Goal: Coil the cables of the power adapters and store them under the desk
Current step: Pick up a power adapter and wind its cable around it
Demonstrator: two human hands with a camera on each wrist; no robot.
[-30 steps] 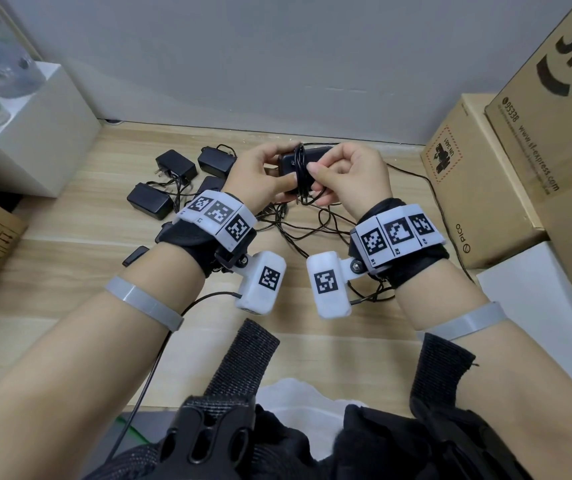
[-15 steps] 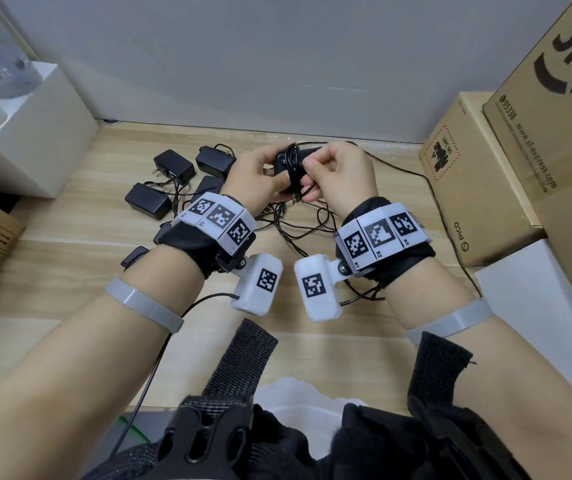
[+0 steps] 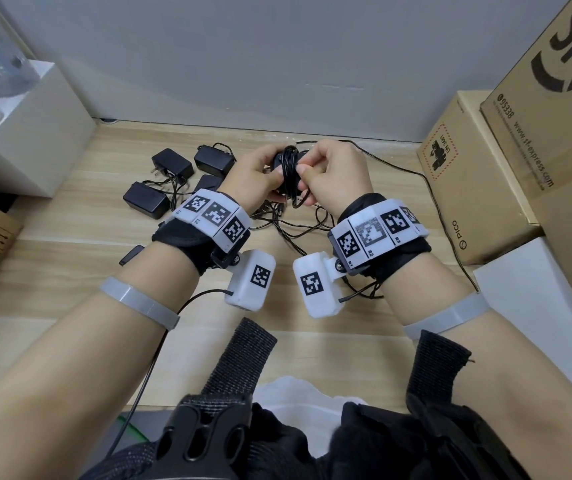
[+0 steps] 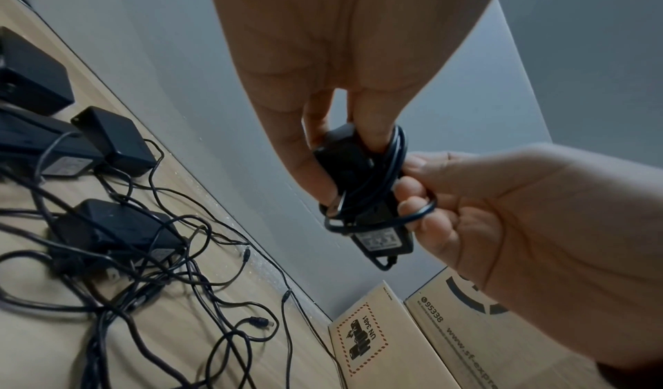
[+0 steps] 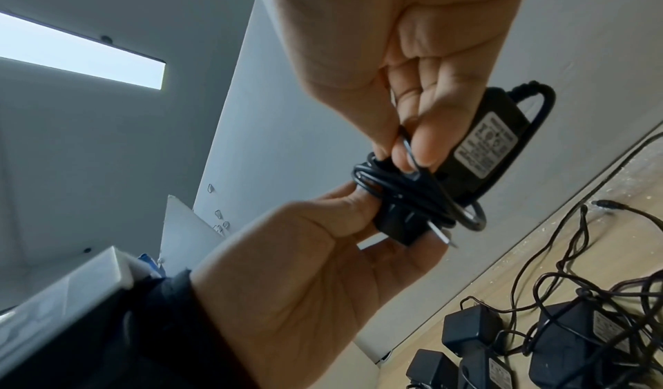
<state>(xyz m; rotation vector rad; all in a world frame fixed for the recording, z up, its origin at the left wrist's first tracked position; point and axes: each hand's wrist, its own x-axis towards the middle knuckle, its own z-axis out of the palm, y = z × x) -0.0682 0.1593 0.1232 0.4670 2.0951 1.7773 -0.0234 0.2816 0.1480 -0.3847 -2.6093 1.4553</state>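
Above the tabletop (image 3: 312,358), left hand (image 3: 253,174) grips the adapter (image 4: 362,185); right hand (image 3: 338,174) pinches its wound cable (image 5: 405,193)

Held above the wooden floor (image 3: 70,258) between left hand (image 3: 255,174) and right hand (image 3: 338,174): a power adapter (image 4: 362,196), cable (image 4: 394,168) wound around it. Left of the hands, loose adapters (image 3: 146,204) among tangled cables (image 4: 172,276). Right, against the wall (image 3: 243,64), cardboard boxes (image 3: 468,188).

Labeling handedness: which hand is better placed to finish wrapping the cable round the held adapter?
Right, likely. The right hand pinches the cable loop beside the adapter, while the left hand grips the adapter body, steadying it.
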